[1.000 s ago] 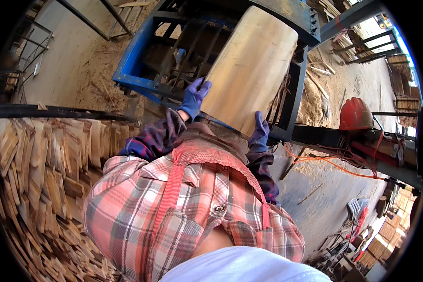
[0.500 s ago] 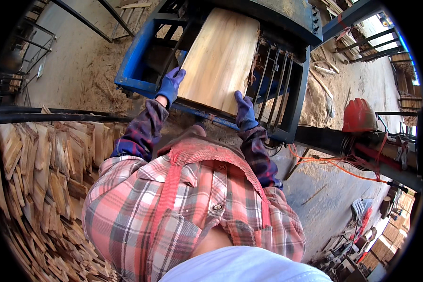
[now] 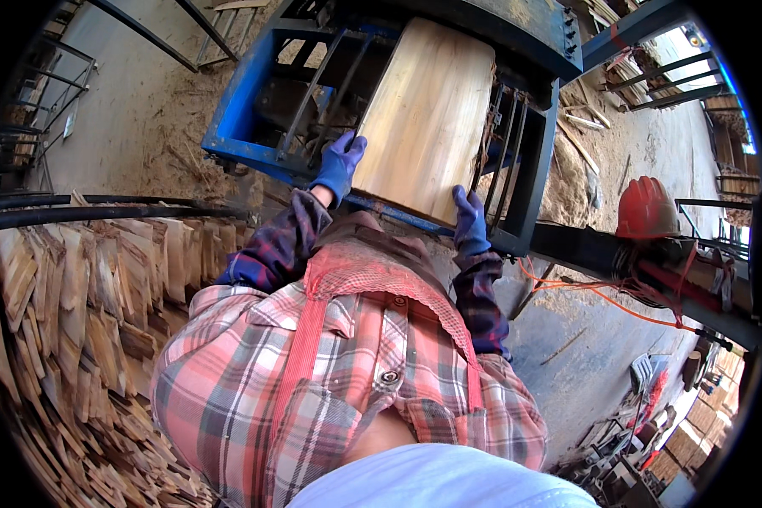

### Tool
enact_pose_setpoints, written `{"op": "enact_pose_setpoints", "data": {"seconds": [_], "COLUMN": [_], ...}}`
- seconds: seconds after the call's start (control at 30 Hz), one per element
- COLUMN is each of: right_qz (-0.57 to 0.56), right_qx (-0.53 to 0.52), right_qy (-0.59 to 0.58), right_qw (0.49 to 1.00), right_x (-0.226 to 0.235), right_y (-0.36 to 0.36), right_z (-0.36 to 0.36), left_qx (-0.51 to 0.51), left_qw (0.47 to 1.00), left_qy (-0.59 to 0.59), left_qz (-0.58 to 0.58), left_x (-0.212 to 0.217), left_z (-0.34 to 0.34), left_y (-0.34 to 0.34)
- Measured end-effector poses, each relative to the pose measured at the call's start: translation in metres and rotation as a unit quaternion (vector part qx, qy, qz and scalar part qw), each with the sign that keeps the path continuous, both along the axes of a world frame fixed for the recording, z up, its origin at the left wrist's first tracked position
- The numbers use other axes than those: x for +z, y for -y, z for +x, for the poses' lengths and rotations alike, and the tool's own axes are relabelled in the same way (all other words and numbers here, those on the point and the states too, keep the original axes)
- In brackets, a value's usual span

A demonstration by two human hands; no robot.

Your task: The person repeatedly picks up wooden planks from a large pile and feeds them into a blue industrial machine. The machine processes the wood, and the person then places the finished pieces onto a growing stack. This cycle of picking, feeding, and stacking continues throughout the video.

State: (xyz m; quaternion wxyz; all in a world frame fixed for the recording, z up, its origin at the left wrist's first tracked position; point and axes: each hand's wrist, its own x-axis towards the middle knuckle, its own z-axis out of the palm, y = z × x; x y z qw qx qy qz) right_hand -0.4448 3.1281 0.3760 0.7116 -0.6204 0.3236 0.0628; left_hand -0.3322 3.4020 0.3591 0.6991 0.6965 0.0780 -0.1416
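A wide, pale wooden board (image 3: 427, 118) lies lengthwise across the bars of a blue metal machine frame (image 3: 229, 127), its far end close to the machine's dark housing. My left hand (image 3: 340, 166), in a blue-purple work glove, grips the board's left edge by the near corner. At the near right corner my right hand (image 3: 471, 222), gloved alike, holds the board with the thumb up along its edge. Ragged bark runs down the board's right side. The fingers beneath the board are hidden.
Stacked wooden slats (image 3: 85, 313) fill the left side behind a black rail (image 3: 110, 212). To the right, a dusty red rounded thing (image 3: 648, 209) sits on a dark beam (image 3: 584, 250). An orange cord (image 3: 618, 298) hangs below it. Sawdust and scraps cover the floor beside the machine.
Both hands and the board have shifted to the right across the machine frame, uncovering more bars on the left. Each hand keeps its hold.
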Motion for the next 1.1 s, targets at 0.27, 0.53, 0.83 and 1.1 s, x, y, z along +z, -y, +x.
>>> {"op": "enact_pose_setpoints", "data": {"seconds": [0.27,0.53,0.83,1.1], "right_qz": [-0.481,-0.519,-0.508,-0.466], "right_qx": [0.248,0.241,0.194,0.261], "right_qy": [0.227,0.181,0.223,0.250], "right_qw": [0.809,0.800,0.809,0.808], "right_x": [0.027,0.007,0.005,0.025], "right_y": [-0.039,-0.035,-0.041,-0.094], "right_z": [-0.023,0.001,-0.002,0.009], "left_qx": [0.092,0.053,0.033,0.110], "left_qw": [0.993,0.998,0.999,0.994], "left_qy": [-0.045,-0.022,-0.006,-0.009], "left_qz": [-0.060,-0.011,0.036,0.011], "left_x": [-0.017,0.012,0.021,0.000], "left_z": [-0.003,0.018,0.017,-0.002], "left_y": [-0.025,-0.021,-0.025,-0.096]}}
